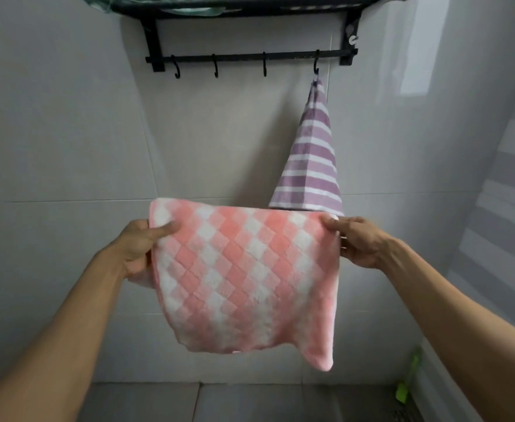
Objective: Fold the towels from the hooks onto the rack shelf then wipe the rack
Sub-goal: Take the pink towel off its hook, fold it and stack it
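Pale glossy wall tiles (67,132) back a black metal rack (250,10) whose rail carries four hooks (three bare), a green cloth (104,6) lying on its shelf. A purple-striped towel (311,166) hangs in a cone from the rightmost hook (316,67). Both arms reach forward: the left hand (140,248) pinches the pink checked towel (244,275) at its upper left corner, the right hand (359,242) grips the upper right edge. The plush, quilted cloth hangs doubled between them, below the rack.
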